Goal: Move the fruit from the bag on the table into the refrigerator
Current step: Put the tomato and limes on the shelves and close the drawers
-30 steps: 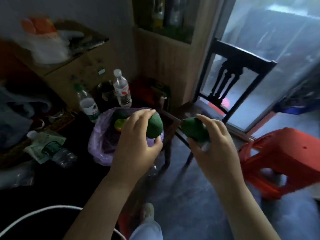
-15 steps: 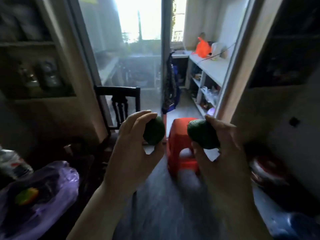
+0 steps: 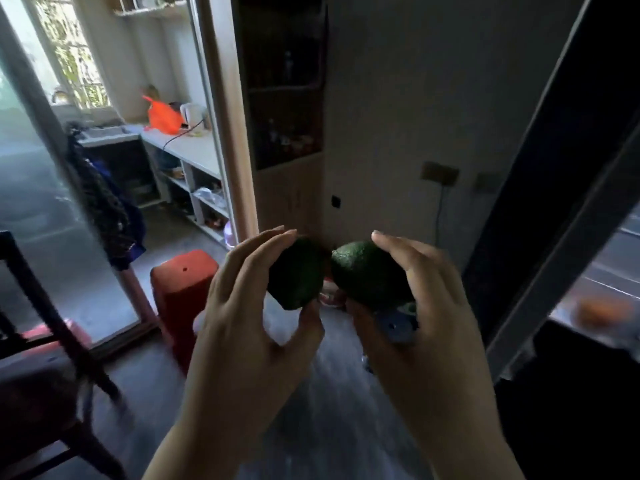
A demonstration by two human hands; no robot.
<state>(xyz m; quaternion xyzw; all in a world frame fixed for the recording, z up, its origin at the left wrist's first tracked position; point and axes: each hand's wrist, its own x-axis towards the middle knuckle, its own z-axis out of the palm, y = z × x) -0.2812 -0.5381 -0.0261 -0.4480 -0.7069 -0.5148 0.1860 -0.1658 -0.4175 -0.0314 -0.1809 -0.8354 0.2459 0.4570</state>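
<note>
My left hand point(image 3: 249, 317) grips a dark green avocado point(image 3: 296, 277) between fingers and thumb, held up at chest height. My right hand point(image 3: 426, 313) grips a second green avocado point(image 3: 369, 273) just to its right; the two fruits are a small gap apart. The purple bag and the table are out of view. At the right edge stands a dark upright edge point(image 3: 554, 188), perhaps an open refrigerator door, with a pale shelf point(image 3: 595, 317) beyond it holding a blurred orange item point(image 3: 602, 311).
A red plastic stool point(image 3: 183, 296) stands on the grey floor left of my hands. A black wooden chair point(image 3: 45, 317) is at the lower left by the glass sliding door. A wooden cabinet point(image 3: 287, 133) and wall lie ahead. A blue object point(image 3: 396, 327) lies on the floor.
The view has swung right, away from the table and purple bag, past the glass door toward the cabinet and the dark edge at right. Both hands still hold their avocados, now closer together.
</note>
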